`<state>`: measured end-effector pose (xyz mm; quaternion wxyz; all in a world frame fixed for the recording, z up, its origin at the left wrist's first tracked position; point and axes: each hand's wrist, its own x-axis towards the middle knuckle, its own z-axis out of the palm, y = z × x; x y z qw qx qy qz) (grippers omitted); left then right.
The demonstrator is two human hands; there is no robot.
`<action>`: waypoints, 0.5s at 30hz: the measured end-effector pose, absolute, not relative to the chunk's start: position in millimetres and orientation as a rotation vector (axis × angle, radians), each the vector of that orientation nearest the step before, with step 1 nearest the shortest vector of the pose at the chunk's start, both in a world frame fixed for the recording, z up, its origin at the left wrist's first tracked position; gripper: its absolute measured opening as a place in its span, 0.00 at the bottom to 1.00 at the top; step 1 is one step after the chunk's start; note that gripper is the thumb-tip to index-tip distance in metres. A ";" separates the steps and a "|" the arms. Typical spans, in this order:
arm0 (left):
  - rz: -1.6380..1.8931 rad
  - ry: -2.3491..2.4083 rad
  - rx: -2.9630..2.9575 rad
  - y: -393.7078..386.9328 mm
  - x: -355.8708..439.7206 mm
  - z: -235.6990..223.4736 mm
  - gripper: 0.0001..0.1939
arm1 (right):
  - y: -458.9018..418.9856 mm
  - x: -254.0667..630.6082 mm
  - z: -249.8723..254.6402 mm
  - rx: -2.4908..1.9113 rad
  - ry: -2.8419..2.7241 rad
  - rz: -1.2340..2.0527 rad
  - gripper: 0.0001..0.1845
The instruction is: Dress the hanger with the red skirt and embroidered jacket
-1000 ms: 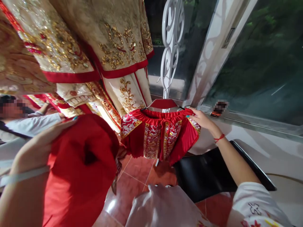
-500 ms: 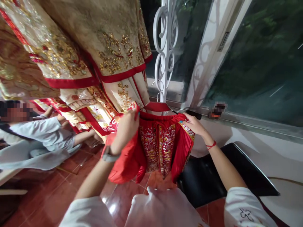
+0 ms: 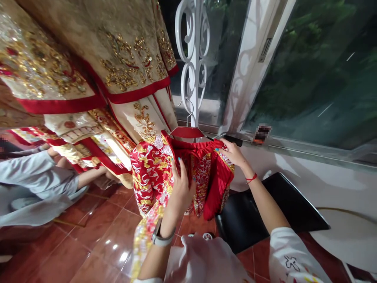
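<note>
A red hanger [image 3: 187,132] with a metal hook hangs at the white scrollwork. A red jacket [image 3: 151,169] with gold and silver embroidery is on its left side. Beside the jacket hangs a red embroidered skirt [image 3: 216,184] with a gathered waistband. My right hand [image 3: 234,152] pinches the skirt at the right end of this waistband. Over the front of the jacket lies my left hand [image 3: 180,188], its fingers stretched out and apart, touching the cloth. The palm hides part of the garments behind it.
Cream costumes [image 3: 132,59] with gold sequins and red hems hang at the upper left. A black chair [image 3: 250,216] stands on the right below the window ledge [image 3: 294,151]. At far left a person in a grey sleeve [image 3: 38,173] sits beside more costumes.
My left hand has let go of the red cloth at the left and moved right and down. The jacket's embroidered side now shows where plain red cloth was. My right hand keeps its hold.
</note>
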<state>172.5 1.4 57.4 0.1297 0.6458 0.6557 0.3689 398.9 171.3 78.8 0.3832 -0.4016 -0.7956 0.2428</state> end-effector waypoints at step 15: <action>0.757 1.818 2.059 135.6 3.2 156.0 0.44 | 190.3 412.2 76.3 -0.936 -2.035 1.054 0.36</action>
